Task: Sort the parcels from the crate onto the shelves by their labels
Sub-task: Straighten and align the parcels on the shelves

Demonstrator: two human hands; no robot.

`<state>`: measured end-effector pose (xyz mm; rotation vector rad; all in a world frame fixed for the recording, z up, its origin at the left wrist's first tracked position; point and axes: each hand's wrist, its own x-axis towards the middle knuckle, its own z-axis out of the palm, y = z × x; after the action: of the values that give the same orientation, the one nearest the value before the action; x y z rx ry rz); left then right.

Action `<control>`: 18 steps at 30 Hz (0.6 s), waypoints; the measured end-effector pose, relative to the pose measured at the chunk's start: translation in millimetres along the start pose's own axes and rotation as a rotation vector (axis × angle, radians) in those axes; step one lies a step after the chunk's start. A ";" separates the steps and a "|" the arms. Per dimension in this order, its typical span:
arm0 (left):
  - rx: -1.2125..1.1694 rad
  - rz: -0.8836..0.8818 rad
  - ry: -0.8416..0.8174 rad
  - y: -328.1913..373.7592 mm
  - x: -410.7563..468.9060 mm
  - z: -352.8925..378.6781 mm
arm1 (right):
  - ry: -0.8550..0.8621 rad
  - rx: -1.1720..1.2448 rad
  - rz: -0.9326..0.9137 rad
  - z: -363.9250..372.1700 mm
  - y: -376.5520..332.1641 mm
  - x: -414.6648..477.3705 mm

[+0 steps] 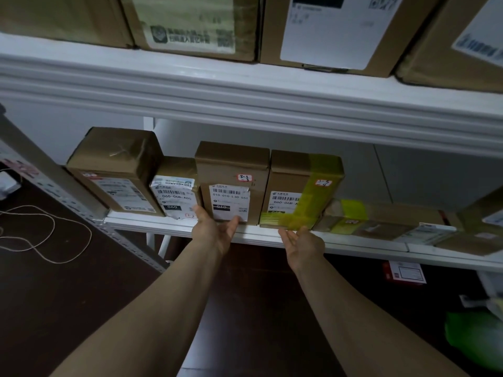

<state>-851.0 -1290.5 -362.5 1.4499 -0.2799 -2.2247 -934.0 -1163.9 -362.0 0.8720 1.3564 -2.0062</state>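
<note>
Several brown cardboard parcels stand in a row on the white lower shelf point(245, 236). My left hand point(213, 228) is palm-up at the shelf's front edge, its fingertips touching the bottom of the parcel labelled 010 point(231, 183). My right hand point(303, 244) is palm-up and relaxed just below the parcel wrapped in yellow-green tape point(302, 189), holding nothing. To the left stand a smaller parcel labelled 060 point(174, 191) and a taped brown box point(117, 167). Red-edged stickers with handwritten numbers sit on the two middle parcels.
Larger cartons point(326, 31) fill the upper shelf point(245, 93). Flatter parcels point(381, 221) lie on the lower shelf to the right. A grey slotted upright point(68, 197) runs down the left. On the dark floor lie a loose cord point(46, 235), a red-and-white packet point(405, 273) and something green point(476, 338).
</note>
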 end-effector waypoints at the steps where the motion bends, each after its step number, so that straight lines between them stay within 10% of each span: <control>1: 0.000 0.001 -0.003 0.1 0.1 -0.2 | -0.003 -0.001 -0.002 -0.1 0.4 0.4; 18: -0.104 0.047 0.112 31.7 -19.6 -39.0 | -0.290 -0.289 0.194 25.6 63.1 -45.6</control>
<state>-800.6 -1305.4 -350.1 1.4908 -0.1575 -2.0804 -863.2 -1204.8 -356.0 0.5351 1.2991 -1.6622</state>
